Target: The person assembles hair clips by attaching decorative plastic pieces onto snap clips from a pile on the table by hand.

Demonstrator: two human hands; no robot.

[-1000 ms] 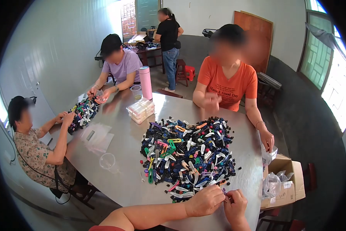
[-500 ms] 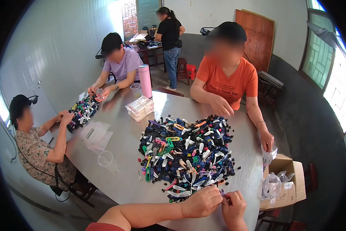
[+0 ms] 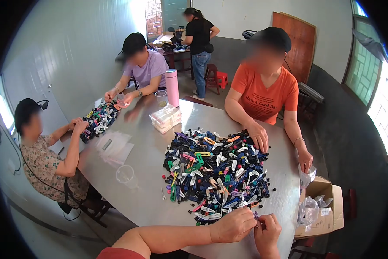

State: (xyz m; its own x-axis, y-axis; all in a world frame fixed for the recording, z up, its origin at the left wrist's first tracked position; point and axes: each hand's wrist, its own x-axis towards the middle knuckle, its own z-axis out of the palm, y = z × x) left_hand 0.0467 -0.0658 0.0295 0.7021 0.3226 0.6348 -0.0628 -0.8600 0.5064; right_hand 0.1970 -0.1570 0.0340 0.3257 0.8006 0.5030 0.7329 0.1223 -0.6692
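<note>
A wide pile of mixed hair clips (image 3: 215,172) lies on the steel table, with silver-white snap clips, small black claw clips and coloured ones among them. At its near edge my left hand (image 3: 233,224) is closed in a pinch, knuckles up. Close beside it my right hand (image 3: 268,235) is closed too, thumb and fingers pressed together. Between both sets of fingertips shows a small purple hair clip (image 3: 256,215), mostly covered by the fingers.
Across the table (image 3: 159,211), a person in orange has one hand (image 3: 258,136) on the pile and another at a plastic bag (image 3: 307,176). A carton (image 3: 332,207) stands right. Leftward are a clear cup (image 3: 125,174), bag stacks (image 3: 166,118), a pink bottle (image 3: 172,88) and two people by another pile.
The orange-shirted person's hand has come down onto the pile. The whole view has shifted slightly. My hands stay together around the purple hair clip.
</note>
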